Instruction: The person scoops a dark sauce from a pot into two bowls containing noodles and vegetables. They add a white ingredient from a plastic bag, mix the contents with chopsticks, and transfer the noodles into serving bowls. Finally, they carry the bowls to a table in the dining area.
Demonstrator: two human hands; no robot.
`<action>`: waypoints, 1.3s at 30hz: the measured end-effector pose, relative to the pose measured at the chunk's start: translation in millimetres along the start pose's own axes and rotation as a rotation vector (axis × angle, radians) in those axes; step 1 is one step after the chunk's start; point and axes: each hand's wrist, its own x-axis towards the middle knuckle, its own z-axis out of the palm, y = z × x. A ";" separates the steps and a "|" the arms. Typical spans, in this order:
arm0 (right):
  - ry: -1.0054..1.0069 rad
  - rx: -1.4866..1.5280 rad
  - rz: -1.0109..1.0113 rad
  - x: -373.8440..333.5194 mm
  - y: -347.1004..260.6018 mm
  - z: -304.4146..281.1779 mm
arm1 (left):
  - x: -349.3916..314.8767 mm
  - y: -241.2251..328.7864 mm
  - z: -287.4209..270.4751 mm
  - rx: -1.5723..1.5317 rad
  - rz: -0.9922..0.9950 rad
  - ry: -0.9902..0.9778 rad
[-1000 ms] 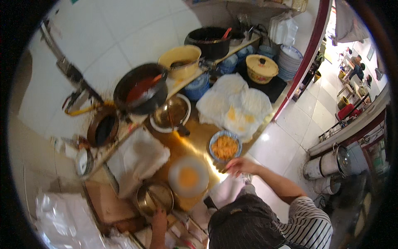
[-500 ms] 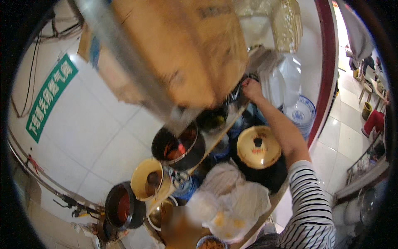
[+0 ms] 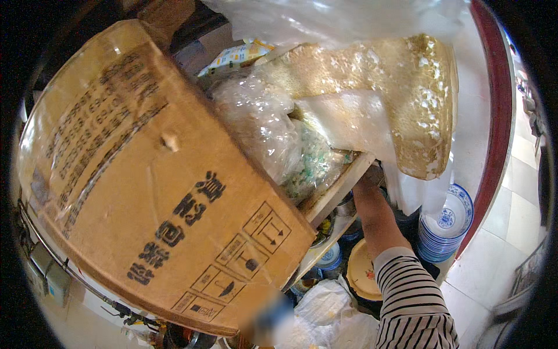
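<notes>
My right forearm (image 3: 379, 218), in a black-and-white striped sleeve (image 3: 410, 291), reaches away from me beneath the front edge of a wooden shelf (image 3: 343, 189). The hand at its end is hidden in the shadow under the shelf, so its fingers and anything in them cannot be made out. White plastic bags (image 3: 404, 186) hang just right of the wrist. Below the forearm is a round cream lid (image 3: 365, 270), partly covered by the arm. My left hand does not show.
A large cardboard box (image 3: 157, 174) fills the left side. Clear plastic bags (image 3: 256, 119) and a tan textured pad (image 3: 427, 104) lie on the shelf. Blue-and-white bowls (image 3: 444, 221) are stacked at right. Crumpled white plastic (image 3: 328, 317) lies below, near a dark red door frame (image 3: 500, 87).
The view has shifted up toward the shelf top, and the box now hides most of the pots. My right hand, visible at the shelf's edge before, is now out of sight beneath it.
</notes>
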 end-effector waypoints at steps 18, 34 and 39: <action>0.078 0.132 -0.097 13.6 9.4 -19.3 | -69.2 -23.8 -53.4 0.095 -0.039 -0.004; -0.956 1.281 -0.275 -443.1 -48.4 -91.1 | -342.6 -84.3 -45.1 -0.595 -0.105 0.333; -1.609 0.932 -0.360 -675.9 -58.0 -105.6 | -356.4 -100.6 -27.3 -1.170 0.016 -0.436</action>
